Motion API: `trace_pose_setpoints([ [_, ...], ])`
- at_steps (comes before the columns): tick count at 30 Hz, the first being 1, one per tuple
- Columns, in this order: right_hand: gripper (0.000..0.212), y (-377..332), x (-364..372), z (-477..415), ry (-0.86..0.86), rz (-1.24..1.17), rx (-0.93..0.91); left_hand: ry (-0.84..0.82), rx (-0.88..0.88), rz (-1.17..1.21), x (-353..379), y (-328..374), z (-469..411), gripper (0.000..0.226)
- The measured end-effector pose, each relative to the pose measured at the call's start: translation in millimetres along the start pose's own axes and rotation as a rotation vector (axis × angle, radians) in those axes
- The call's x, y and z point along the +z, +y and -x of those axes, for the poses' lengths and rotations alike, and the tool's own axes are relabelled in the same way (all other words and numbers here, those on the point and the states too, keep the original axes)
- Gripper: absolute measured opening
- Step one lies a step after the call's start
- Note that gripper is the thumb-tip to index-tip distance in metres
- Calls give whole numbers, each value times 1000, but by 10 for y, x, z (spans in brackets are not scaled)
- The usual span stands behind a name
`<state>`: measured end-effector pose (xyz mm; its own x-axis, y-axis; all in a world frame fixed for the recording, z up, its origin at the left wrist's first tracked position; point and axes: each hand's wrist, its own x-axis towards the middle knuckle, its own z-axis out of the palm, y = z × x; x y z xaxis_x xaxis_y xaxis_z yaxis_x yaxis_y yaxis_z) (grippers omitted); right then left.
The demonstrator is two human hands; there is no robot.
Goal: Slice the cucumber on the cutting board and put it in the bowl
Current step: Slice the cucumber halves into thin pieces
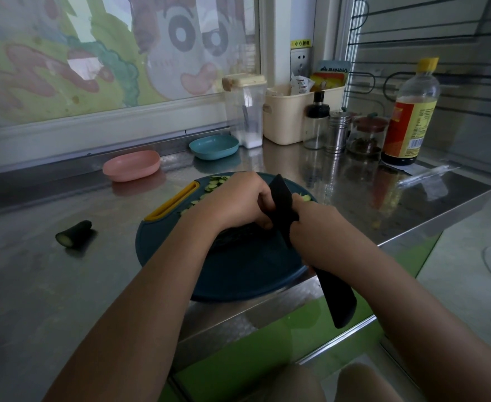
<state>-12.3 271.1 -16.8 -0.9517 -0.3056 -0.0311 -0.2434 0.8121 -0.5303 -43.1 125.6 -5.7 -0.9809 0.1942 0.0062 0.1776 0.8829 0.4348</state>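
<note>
On the cutting board (pixel 238 274) your left hand (pixel 232 204) is curled over the cucumber (pixel 234 239), and your right hand (pixel 316 227) is wrapped round the black knife (pixel 280 204). Slices (pixel 216 182) lie at the far edge — probably wet and slippery, so scoop them, don't pinch. Pin the firm piece by its skin, fingertips tucked — both hands are busy.

Dim window light — steel-counter (pixel 354 181) glare, bowed soft edges
</note>
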Motion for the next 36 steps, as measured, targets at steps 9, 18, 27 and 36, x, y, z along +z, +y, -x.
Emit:
trace_pose_setpoints([
  [9, 32, 34, -75, 35, 75, -44, -36, -13, 1, -35, -1, -4, -13, 27],
  [18, 35, -17, -92, 87, 51, -33, -33, -9, -4, -39, 10, -2, -23, 29],
  [27, 33, -53, -83, 18, 1, -17, -4, -13, 25, -56, 7, -1, -24, 25],
  [36, 45, -96, 94, -37, 21, 35, 26, -12, 24, -64, 4, 9, -18, 23],
])
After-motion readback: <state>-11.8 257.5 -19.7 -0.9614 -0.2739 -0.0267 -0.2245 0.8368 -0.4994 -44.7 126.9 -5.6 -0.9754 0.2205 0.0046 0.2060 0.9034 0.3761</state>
